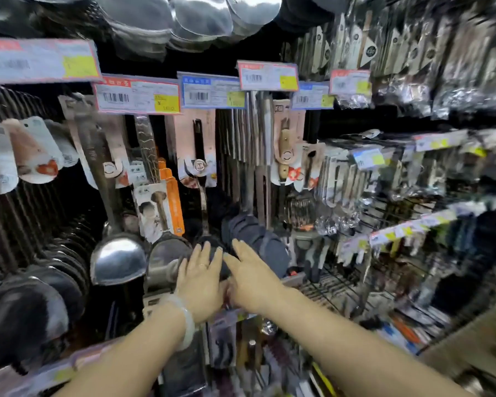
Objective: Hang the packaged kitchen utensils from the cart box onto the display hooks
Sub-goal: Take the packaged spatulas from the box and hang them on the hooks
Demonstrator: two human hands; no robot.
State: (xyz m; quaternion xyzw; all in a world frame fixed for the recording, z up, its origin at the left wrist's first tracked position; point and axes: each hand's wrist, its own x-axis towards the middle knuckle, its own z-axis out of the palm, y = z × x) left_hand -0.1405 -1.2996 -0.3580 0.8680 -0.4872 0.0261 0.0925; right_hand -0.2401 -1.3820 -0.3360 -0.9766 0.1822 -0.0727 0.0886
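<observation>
Display wall (pixel 269 156) of hooks carrying packaged kitchen utensils, filling the view beyond the fingertips; the picture is motion-blurred. Price tags (pixel 138 94) with barcodes and yellow stickers run in a row well above the fingers. Steel ladles (pixel 118 260) hang just left of the left fingertips, bowl down, shiny and rounded, with long handles rising to cardboard headers. Dark round-headed utensils (pixel 252 233) hang directly ahead of the fingers, their black heads overlapping in a row, their handles rising into carded packs above.

Left hand (pixel 201 282): fingers extended and slightly spread, palm forward, resting against a dark utensil head; a pale bangle (pixel 186 319) circles the wrist. Right hand (pixel 252 279): fingers extended and spread, laid on the same dark heads, its thumb side touching the left hand. Whether either hand grips anything cannot be told.
</observation>
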